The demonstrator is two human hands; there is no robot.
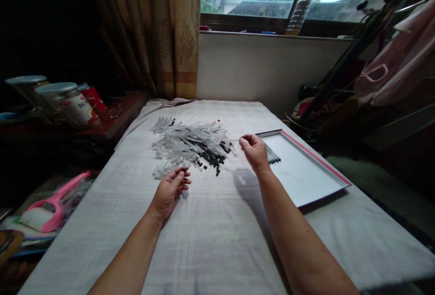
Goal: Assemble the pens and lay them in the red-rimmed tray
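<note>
A heap of thin clear tubes with black tips point(190, 143) lies in the middle of a cloth-covered table point(210, 231). My left hand point(170, 191) rests on the cloth at the heap's near edge, fingers loosely curled beside a few tubes. My right hand point(254, 150) hovers between the heap and a white tray point(306, 177), fingers pinched together on something I cannot make out. A few tubes point(273, 155) lie side by side in the tray next to that hand.
A side shelf on the left carries lidded jars point(68, 102). A pink-handled tool point(50, 204) lies low at left. A curtain point(163, 32), a windowsill with a bottle point(299, 14), and hanging pink cloth point(397, 64) stand behind and to the right.
</note>
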